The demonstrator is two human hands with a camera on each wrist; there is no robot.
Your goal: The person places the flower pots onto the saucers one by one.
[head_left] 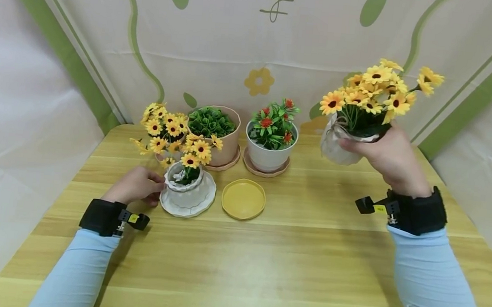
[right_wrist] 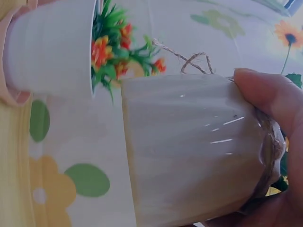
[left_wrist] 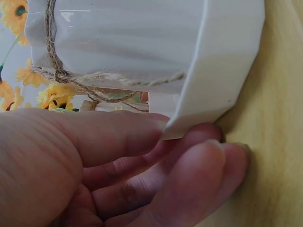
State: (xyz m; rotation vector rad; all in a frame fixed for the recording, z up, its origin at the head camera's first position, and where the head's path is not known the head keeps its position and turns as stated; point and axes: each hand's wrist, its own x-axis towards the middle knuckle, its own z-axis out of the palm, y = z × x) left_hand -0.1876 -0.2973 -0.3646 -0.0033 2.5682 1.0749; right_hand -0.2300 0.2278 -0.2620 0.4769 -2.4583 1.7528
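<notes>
On the left of the table, my left hand (head_left: 133, 185) pinches the rim of a white saucer (head_left: 193, 208); the left wrist view shows the thumb above the saucer's edge (left_wrist: 220, 66) and fingertips under it. Standing on that saucer is a white flowerpot (head_left: 183, 187) tied with twine (left_wrist: 54, 42), with a few yellow flowers (head_left: 197, 153) in it. My right hand (head_left: 396, 159) grips another white flowerpot (head_left: 336, 147) near its twine-tied top, above the table at the back right. Full yellow flowers (head_left: 371, 94) fill it. Its smooth side (right_wrist: 194, 146) shows in the right wrist view.
A yellow saucer (head_left: 243, 199) lies right of the white one. Behind stand a pink pot (head_left: 226, 144) of green leaves, a white pot (head_left: 268, 156) with red flowers on a pink saucer (head_left: 262, 173), and more yellow flowers (head_left: 156, 123). A printed curtain (head_left: 221, 39) hangs behind.
</notes>
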